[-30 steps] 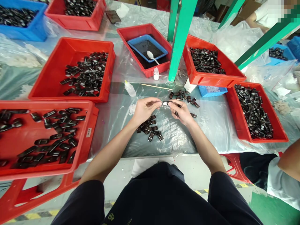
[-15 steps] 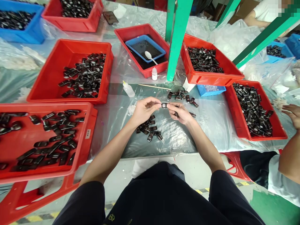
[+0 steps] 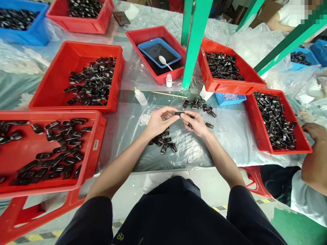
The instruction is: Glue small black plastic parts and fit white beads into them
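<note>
Both hands meet over the table around one small glossy black part (image 3: 179, 114), oblong and partly covered by the fingers. My left hand (image 3: 161, 119) pinches its left end between thumb and fingers. At the other end, my right hand (image 3: 194, 122) grips it with thumb and forefinger; a second dark piece (image 3: 190, 125) shows among its curled fingers. Just below the left hand lies a loose pile of similar black parts (image 3: 163, 141). Beyond the right hand is another small group (image 3: 195, 103), with a single part (image 3: 209, 125) beside that hand.
Red bins of black parts stand left (image 3: 117, 81) and right (image 3: 304, 146). Ahead are a squeeze bottle (image 3: 140, 97), a thin stick (image 3: 168, 94), a small white bottle (image 3: 169, 81) and a green post (image 3: 190, 58). A co-worker's arm (image 3: 315, 156) is at far right.
The held part has been tilted, showing a narrower side, and the fingers have closed further over it. The co-worker's hand at right has moved lower and nearer the bin.
</note>
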`<act>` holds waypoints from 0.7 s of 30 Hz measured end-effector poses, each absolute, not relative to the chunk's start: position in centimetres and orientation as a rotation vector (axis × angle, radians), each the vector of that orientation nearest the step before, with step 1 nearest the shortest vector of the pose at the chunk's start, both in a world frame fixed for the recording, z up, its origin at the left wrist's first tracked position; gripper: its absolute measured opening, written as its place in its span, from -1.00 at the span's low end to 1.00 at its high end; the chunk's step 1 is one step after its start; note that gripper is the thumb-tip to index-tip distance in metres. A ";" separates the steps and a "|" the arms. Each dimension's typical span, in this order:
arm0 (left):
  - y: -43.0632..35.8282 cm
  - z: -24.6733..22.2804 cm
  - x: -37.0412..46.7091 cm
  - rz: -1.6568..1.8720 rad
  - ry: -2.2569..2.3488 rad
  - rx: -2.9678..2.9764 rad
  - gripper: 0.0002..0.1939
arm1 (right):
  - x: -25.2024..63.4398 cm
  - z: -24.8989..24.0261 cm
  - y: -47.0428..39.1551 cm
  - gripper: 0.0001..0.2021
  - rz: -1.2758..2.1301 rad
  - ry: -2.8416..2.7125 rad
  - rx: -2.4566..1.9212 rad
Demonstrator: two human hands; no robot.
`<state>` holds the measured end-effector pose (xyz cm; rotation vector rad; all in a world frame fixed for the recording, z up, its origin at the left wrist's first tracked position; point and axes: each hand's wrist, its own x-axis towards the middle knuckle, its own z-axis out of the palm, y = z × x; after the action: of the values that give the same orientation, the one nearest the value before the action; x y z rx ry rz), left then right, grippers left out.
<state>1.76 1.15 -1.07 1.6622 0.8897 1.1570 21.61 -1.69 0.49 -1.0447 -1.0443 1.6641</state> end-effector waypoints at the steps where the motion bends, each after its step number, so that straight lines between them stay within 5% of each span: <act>1: 1.0 -1.1 1.9 1.198 0.927 1.709 -0.76 | 21.3 0.4 -1.7 -0.44 1.679 -1.001 -1.046; 5: 0.1 -1.1 2.5 1.348 1.037 1.968 -0.88 | 20.3 0.2 -1.8 -0.41 1.809 -0.718 -1.092; 14: 0.0 0.9 1.2 1.275 1.066 2.166 -0.80 | 20.4 0.7 -1.7 -0.59 1.898 -0.509 -1.104; 21: 1.7 1.4 -1.9 0.381 1.100 2.368 -0.80 | 21.4 1.0 -1.2 -0.54 1.835 -0.542 -1.111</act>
<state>-1.86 1.66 1.37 2.3682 1.1001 0.3809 21.43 -1.23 1.05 -1.1111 -0.5423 1.8352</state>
